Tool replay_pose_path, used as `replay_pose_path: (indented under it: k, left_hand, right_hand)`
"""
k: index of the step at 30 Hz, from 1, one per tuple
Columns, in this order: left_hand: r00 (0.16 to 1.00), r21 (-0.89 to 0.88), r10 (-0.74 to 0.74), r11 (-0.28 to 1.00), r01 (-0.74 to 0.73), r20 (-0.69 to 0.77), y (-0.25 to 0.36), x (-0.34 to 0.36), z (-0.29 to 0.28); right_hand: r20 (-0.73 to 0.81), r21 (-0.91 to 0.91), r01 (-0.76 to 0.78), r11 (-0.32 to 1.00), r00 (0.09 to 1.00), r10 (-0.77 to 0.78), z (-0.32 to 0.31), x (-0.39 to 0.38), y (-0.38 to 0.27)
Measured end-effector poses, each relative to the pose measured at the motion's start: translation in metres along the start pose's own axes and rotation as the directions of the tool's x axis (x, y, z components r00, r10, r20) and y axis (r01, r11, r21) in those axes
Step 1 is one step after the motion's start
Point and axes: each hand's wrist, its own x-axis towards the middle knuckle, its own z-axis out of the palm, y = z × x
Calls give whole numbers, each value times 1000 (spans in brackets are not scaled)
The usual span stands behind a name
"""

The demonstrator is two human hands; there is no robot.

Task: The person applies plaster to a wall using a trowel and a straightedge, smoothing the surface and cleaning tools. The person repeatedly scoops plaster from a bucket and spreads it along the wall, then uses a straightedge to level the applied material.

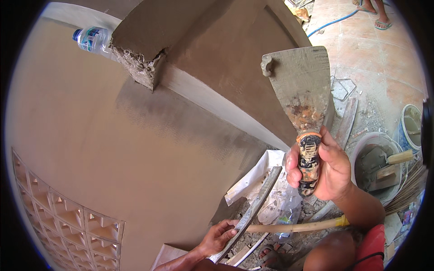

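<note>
In the head view my right hand (325, 171) grips the black and orange handle of a wide putty knife (300, 81), its blade raised, stained, with a lump of grey mortar on the left edge. My left hand (221, 237) is closed on a long, narrow, mortar-smeared straightedge (253, 207) at the lower middle. A plastered wall (77, 117) fills the left, meeting a brown sloped surface (230, 58) with a rough, chipped corner (140, 67).
A water bottle (92, 39) lies beside that corner. A pierced block panel (72, 221) is lower left. Right are a mortar bucket (375, 160), another bucket (411, 126), and a blue hose (332, 21) near another person's feet (382, 22). Rubble, a plastic bottle (287, 217) and a pole (271, 228) lie below.
</note>
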Motion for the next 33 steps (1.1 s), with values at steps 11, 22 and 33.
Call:
replay_pose_path:
  k: [11, 22, 33]
  left_hand:
    - [993, 8, 116, 993, -116, 15, -9, 9, 2]
    - [967, -493, 143, 870, -20, 213, 37, 4, 15]
    - [929, -478, 213, 877, -44, 303, 64, 9, 45]
  right_hand:
    - [168, -509, 166, 844, 982, -92, 4, 1, -39]
    - [-56, -736, -76, 673, 997, 51, -8, -75, -15]
    - [203, -952, 233, 198, 966, -158, -41, -105, 0]
